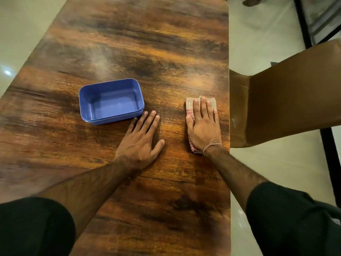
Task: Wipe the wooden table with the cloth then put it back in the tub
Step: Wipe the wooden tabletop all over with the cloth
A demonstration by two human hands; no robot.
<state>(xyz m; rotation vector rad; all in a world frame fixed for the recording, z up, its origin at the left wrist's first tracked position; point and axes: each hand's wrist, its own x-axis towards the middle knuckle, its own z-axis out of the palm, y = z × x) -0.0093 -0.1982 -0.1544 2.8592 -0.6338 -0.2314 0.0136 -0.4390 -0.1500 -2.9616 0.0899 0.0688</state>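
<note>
- Right hand point(203, 126) flat upon the cloth point(189, 106), fingers point(203, 108) straight and a little spread, pressing down, not curled round anything.
- Left hand point(140, 139) flat on the bare worktop point(147, 52), fingers straight, holding nothing, tips just beside the near right corner of the tub point(110, 106), perhaps touching it.
- Cloth near the right edge of the worktop, well apart from the tub; tub with nothing inside, on the worktop to the left of both hands.
- Risk: sliding the cloth over the right edge, so close by; then likely to fall to the floor or onto the chair point(286, 93) just beside.
- Risk: only pressing, no grip, so danger of the folded cloth bunching or slipping from under the palm on a quick stroke.
- Risk: knocking the tub with the left hand or on a wide sweep to the left; probably light and easy to push on so smooth a worktop.
- Cloth: thin, woven, beige with pink-red stripes, folded to a rough rectangle, soft and limp by the look.
- Tub: blue plastic, rectangular, rounded corners, low walls, smooth and slightly glossy.
- Worktop: long, flat, dark brown wood grain, with a soft shine.
</note>
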